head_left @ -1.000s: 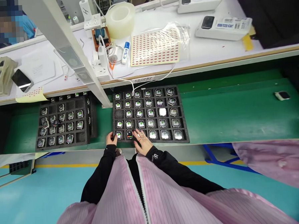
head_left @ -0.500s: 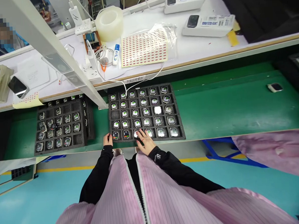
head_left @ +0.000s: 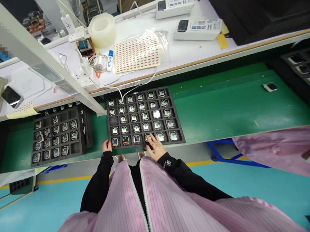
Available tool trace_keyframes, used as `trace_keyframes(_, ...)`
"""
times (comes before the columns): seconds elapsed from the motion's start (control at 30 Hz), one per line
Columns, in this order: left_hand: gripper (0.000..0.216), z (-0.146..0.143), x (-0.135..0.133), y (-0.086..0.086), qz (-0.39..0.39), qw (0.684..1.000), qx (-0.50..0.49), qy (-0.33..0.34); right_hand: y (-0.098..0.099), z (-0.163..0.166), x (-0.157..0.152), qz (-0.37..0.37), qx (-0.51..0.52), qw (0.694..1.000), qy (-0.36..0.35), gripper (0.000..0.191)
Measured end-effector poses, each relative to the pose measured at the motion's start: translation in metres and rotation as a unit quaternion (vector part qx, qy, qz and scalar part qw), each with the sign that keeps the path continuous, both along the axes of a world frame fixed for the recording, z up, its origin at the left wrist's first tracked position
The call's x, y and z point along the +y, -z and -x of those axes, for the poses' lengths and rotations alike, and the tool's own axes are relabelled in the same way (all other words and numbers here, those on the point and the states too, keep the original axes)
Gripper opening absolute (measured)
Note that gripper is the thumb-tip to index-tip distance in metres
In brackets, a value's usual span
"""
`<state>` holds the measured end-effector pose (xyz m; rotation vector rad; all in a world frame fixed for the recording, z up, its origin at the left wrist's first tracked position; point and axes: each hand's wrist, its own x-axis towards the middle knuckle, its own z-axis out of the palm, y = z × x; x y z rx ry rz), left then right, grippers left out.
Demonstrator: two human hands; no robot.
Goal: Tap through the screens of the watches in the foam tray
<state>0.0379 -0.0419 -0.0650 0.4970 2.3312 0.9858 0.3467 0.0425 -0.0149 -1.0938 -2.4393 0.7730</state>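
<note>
The left hand point(head_left: 107, 146), fingers curled, sits at the foam tray's point(head_left: 113, 121) near left corner, grip undeterminable; the right hand point(head_left: 156, 149), fingers spread, partly covers a near-row smartwatch point(head_left: 147, 137).

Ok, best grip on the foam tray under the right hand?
Likely the left and right outer walls of the foam tray, from both sides: it lies flat, green surface borders each end, and smartwatches fill most open-topped compartments, so keep level.

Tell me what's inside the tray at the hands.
The tray holds watches in rows of pockets. The right hand partly covers one in the front row; pocket floors beneath the watches are hidden.
</note>
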Motion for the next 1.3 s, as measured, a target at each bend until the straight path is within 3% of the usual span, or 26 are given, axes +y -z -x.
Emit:
trace_keyframes(0.17,0.025,-0.001,0.002,0.004,0.009,1.0,0.013,-0.014,0.002,-0.016,0.002,-0.011,0.003,1.0,0.001,0.054)
trace_keyframes(0.43,0.025,-0.003,0.004,0.007,0.022,0.999,0.036,-0.028,0.0,-0.014,0.007,0.01,-0.011,0.999,-0.048,0.059)
trace_keyframes(0.73,0.026,-0.009,0.008,0.001,0.005,0.996,0.08,-0.041,0.003,-0.051,0.012,-0.016,0.011,0.999,0.032,0.054)
trace_keyframes(0.93,0.026,-0.017,0.012,-0.003,0.014,0.99,0.127,-0.054,0.004,-0.071,0.015,-0.041,0.028,0.998,0.049,0.052)
trace_keyframes(1.2,0.027,-0.027,0.016,-0.003,0.041,0.981,0.176,-0.072,0.0,-0.075,0.024,-0.002,-0.018,1.0,-0.017,0.06)
trace_keyframes(1.3,0.028,-0.028,0.017,-0.002,0.048,0.979,0.183,-0.076,0.0,-0.081,0.028,-0.002,-0.013,1.0,-0.011,0.061)
